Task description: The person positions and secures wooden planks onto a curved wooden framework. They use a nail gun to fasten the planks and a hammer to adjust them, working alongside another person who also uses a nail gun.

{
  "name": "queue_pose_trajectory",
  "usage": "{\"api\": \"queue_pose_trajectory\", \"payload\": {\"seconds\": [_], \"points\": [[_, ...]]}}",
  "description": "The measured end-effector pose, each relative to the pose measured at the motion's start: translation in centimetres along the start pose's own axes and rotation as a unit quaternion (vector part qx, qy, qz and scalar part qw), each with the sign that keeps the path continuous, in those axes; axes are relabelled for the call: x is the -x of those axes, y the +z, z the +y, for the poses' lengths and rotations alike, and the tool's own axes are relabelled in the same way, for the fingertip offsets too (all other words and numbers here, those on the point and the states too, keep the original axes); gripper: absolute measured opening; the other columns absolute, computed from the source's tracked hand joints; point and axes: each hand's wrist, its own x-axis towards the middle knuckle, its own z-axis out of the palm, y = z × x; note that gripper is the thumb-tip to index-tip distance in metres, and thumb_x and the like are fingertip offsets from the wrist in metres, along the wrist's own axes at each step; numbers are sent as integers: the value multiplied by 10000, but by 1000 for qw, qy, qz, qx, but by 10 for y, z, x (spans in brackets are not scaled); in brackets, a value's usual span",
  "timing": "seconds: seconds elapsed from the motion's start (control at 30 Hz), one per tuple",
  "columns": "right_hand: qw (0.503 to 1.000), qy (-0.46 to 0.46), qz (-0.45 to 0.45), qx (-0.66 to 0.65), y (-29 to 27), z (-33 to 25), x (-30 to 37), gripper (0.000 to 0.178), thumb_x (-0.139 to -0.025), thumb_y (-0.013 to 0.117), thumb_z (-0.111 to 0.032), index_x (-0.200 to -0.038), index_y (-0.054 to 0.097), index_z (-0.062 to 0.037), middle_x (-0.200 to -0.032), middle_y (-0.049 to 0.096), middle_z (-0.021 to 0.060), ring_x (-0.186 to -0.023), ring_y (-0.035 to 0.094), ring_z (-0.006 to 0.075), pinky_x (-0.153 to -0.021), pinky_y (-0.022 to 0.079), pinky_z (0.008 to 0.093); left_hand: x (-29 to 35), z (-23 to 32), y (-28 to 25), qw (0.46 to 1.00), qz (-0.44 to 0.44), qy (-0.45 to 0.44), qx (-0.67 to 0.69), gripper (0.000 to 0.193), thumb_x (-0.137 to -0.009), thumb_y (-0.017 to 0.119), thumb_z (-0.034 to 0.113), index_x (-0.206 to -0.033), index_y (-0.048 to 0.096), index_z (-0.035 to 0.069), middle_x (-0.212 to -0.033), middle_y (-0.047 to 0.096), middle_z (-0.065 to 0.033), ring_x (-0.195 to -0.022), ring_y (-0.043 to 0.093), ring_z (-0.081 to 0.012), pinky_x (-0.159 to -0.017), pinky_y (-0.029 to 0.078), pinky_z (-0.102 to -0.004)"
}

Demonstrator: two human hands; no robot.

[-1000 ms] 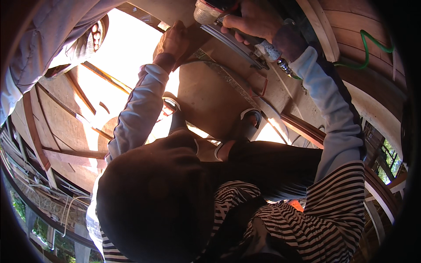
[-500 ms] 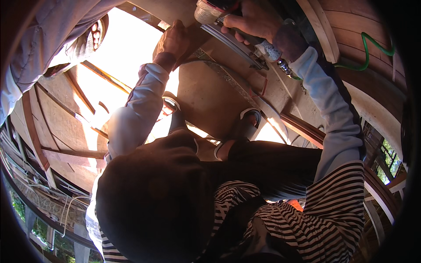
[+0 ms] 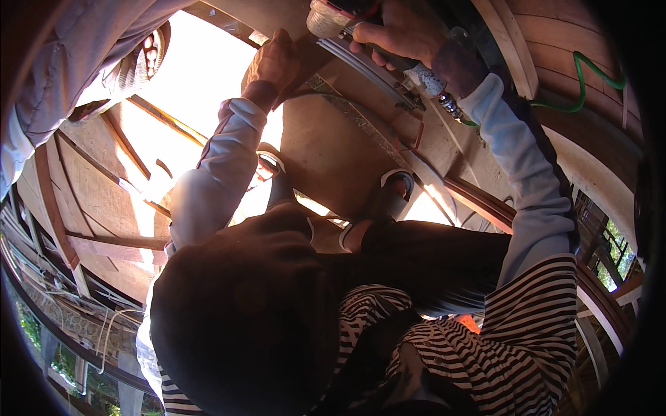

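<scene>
My right hand (image 3: 406,35) is wrapped round the handle of a pneumatic nail gun (image 3: 331,19) at the top of the view. The tool's silver magazine rail (image 3: 361,66) slants down to the right below my fingers. An air fitting (image 3: 449,105) at the handle's end joins a green hose. To the left of the tool, my left hand (image 3: 272,64) is closed, with its fingers curled at a brown wooden board (image 3: 312,59). Whatever lies inside those fingers is hidden. The nail gun's nose cannot be made out.
Another person's grey-purple clothing (image 3: 90,48) fills the upper left. A green air hose (image 3: 579,80) loops at the right beside a pale wooden beam (image 3: 510,48). Wooden strips (image 3: 166,121) lie at the left. My sandalled foot (image 3: 397,186) rests below the board.
My left hand has shifted very slightly upward. The right hand and the nail gun stay almost where they were.
</scene>
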Motion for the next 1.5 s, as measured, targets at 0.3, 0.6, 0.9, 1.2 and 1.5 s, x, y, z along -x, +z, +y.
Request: {"api": "queue_pose_trajectory", "payload": {"seconds": [0.3, 0.6, 0.9, 1.2, 1.5], "points": [[999, -6, -18, -38, -6, 8, -2, 183, -845, 571, -204, -796, 619, -35, -636, 616, 66, -488, 567, 126, -453, 444, 274, -9, -6, 7, 993, -38, 15, -115, 187, -872, 477, 189, -957, 515, 27, -892, 623, -291, -885, 593, -476, -760, 471, -516], [988, -113, 76, 67, -39, 8, 34, 185, -821, 575, -208, -838, 623, -31, -667, 616, 108, -549, 575, 153, -511, 449, 306, 24, -9, -17, 997, -38, -59, 30, 302, -892, 527, 258, -1050, 564, 2, -940, 644, -221, -916, 623, -335, -780, 484, -409], [975, -167, 107, 98, -42, 11, 47, 209, -797, 579, -213, -879, 627, -27, -698, 616, 150, -610, 583, 180, -570, 454, 337, 51, 57, -35, 801, 92, -361, 469, 175, -905, 578, 166, -1027, 544, 46, -884, 621, -69, -726, 606, -176, -649, 505, -325], [967, -192, 114, 121, -40, 9, 50, 248, -774, 583, -217, -921, 632, -23, -730, 616, 191, -671, 590, 206, -628, 458, 368, 57, 13, -4, 845, -36, -284, 451, 341, -883, 625, 207, -1076, 558, -66, -976, 637, -158, -804, 664, -219, -639, 561, -302], [969, -174, 104, 140, -35, 15, 51, 257, -759, 582, -220, -902, 628, -12, -708, 596, 209, -660, 575, 223, -622, 451, 389, 55, 52, -53, 975, -20, 133, -175, 687, -611, 817, 257, -1187, 509, 43, -1193, 523, -126, -1121, 490, -320, -952, 412, -445]]}}
